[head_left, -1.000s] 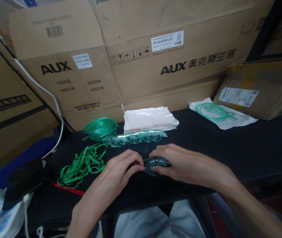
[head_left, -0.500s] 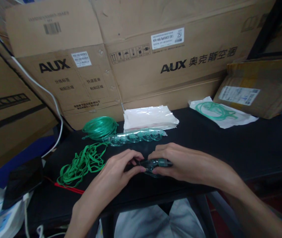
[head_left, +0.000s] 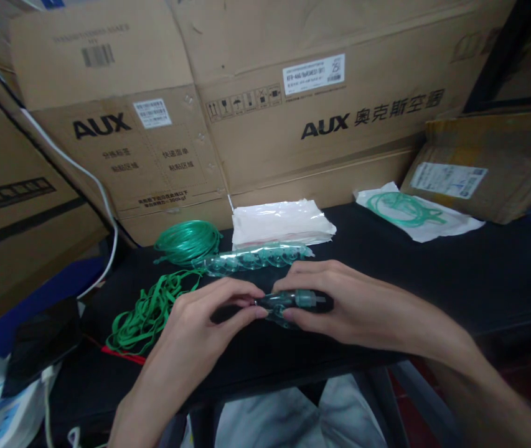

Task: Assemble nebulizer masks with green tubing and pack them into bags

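I am holding a translucent green plastic piece (head_left: 288,299) over the near part of a black table (head_left: 386,280), directly in front of me. My left hand (head_left: 195,317) is pinching the piece's left end, thumb and forefinger clamped on it. My right hand (head_left: 349,308) is gripping it from the right, its fingers lying along the far side and its thumb pressing on the near side. A pale tubular end is pointing right, toward my right palm; the underside is partly hidden.

Beyond my hands, a clear-wrapped row of green-tinted cups (head_left: 260,256) is lying crosswise, just in front of a stack of white sheets or bags (head_left: 279,223). A coil of green tubing (head_left: 185,241) is resting at the row's left end. Nearer, a tangle of green straps (head_left: 139,320) is lying to the left of my left hand, with red strips (head_left: 122,355) beside it. At the far right, a white packet (head_left: 424,233) bearing looped pale-green tubing (head_left: 398,208) is lying beside a tilted brown box (head_left: 493,155). A large AUX carton (head_left: 265,143) is standing behind everything.
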`<state>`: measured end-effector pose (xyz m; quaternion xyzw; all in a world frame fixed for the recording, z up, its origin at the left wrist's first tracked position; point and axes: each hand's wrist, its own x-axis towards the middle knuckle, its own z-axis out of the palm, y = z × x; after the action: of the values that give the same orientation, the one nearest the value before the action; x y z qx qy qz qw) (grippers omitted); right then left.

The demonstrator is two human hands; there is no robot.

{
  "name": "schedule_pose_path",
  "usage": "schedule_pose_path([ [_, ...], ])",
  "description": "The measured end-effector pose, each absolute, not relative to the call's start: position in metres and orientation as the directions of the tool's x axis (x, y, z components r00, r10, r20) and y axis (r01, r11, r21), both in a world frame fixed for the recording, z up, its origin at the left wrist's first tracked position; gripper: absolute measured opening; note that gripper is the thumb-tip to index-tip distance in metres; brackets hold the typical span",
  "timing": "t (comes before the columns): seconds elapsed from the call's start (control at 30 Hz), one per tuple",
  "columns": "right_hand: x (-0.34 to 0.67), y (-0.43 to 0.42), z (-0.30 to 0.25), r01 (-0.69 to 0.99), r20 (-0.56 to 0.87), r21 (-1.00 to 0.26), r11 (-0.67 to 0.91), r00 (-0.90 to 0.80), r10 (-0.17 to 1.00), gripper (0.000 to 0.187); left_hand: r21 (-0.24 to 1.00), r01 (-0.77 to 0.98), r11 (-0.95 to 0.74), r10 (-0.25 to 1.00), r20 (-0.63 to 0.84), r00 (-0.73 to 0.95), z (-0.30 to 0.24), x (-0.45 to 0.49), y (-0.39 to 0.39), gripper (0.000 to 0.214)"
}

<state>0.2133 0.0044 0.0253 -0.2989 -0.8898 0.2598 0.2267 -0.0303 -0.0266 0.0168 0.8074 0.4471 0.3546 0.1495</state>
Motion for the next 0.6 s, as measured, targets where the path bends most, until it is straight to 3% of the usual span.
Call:
schedule_pose_path([
  [0.13,0.2133,0.0021,0.0277,0.404,0.251,-0.617,0.675,-0.712,0.655,0.018,0.428,0.634,-0.644,0.746,0.537,0.395,0.0236,-0.0278,-0.0330,0.017],
  [0.27,0.2117,0.0013,0.0284,0.419,0.209,-0.605,0.677,-0.737,0.643,0.018,0.371,0.644,-0.669,0.720,0.540,0.437,0.0240,-0.0268,-0.0359,0.020],
  [0.47,0.2108,0.0001,0.0226,0.437,0.163,-0.591,0.678,-0.758,0.631,0.022,0.436,0.630,-0.642,0.765,0.420,0.489,0.0203,-0.0272,-0.0322,0.020],
  [0.6,0.2116,0.0002,0.0226,0.397,0.235,-0.602,0.693,-0.742,0.628,0.029,0.499,0.670,-0.549,0.828,0.432,0.358,0.0214,-0.0302,-0.0290,0.026],
])
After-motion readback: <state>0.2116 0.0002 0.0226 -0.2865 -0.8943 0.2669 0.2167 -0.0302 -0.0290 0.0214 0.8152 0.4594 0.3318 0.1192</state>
